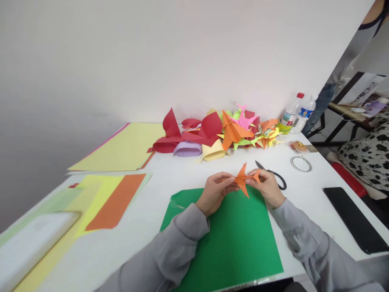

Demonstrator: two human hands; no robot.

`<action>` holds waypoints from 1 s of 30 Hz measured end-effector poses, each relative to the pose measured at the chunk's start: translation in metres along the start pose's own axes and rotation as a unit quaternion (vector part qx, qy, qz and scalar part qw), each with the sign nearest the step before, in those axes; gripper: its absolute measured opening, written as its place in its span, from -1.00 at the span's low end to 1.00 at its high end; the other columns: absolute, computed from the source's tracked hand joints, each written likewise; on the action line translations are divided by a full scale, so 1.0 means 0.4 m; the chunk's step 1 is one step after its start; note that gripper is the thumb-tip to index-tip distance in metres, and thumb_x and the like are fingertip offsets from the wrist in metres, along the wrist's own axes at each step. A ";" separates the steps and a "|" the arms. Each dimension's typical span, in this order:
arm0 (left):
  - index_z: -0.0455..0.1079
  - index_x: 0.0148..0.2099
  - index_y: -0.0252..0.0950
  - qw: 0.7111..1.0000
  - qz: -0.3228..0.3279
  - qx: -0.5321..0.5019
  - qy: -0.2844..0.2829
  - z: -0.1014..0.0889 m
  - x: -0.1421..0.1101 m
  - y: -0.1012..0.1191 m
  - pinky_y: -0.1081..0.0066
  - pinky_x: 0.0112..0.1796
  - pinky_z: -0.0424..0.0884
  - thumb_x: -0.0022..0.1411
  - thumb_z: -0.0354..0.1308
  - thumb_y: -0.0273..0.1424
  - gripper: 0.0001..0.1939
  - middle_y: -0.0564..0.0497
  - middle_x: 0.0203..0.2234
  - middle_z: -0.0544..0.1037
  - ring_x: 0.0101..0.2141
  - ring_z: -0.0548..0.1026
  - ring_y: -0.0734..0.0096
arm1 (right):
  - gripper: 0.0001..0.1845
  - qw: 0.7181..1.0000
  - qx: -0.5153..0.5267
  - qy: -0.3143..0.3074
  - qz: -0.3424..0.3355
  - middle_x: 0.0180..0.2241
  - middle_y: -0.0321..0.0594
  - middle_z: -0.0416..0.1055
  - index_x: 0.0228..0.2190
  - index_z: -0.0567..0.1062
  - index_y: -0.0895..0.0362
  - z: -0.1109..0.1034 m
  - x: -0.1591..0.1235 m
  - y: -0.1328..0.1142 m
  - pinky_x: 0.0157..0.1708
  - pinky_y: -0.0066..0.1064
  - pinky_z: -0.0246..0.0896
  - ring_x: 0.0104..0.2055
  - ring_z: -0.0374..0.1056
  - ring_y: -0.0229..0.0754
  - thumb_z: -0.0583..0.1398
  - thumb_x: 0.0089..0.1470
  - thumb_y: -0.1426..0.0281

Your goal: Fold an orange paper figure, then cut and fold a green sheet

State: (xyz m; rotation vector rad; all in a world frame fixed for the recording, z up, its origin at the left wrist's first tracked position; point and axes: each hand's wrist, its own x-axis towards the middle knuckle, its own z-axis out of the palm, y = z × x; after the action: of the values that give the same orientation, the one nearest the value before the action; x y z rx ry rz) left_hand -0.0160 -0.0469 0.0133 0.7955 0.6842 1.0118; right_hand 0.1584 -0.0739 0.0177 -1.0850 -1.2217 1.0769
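An orange folded paper plane [242, 178] is held between my two hands, its pointed wings sticking out up and down. My left hand [216, 190] pinches the body at its left end, with thumb on top. At the right end, near the tail, the fingers of my right hand [267, 187] are closed on the same plane. Beneath both hands lies a green sheet [240, 239] on the white table. A pair of black-handled scissors [281, 182] rests just beyond my right hand, partly hidden by it.
Folded paper planes [234, 132] and red paper shapes [202, 132] are heaped by the wall. Coloured sheets [117, 202] and a white box-like object [36, 247] lie left. At right are a tape roll [300, 164], a black phone [354, 219], bottles [293, 111] and a seated person [364, 138].
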 end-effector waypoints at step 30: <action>0.50 -0.61 -0.34 0.994 -0.069 0.076 -0.046 -0.010 0.000 0.014 0.48 -0.54 0.17 -0.20 0.42 -0.33 -0.79 0.07 -0.73 0.40 -0.62 0.28 0.56 | -0.83 0.980 -0.087 -0.175 -0.047 -0.42 -0.18 0.54 -0.49 0.64 0.06 -0.021 -0.005 -0.009 -0.27 -0.32 0.35 -0.37 0.44 -0.16 0.39 -0.12 0.23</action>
State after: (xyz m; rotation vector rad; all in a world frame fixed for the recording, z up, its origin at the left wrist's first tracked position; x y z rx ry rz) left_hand -0.0218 -0.0440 0.0157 0.9091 0.7316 0.8003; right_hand 0.1670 -0.0770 0.0206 -0.9813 -1.6571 1.1357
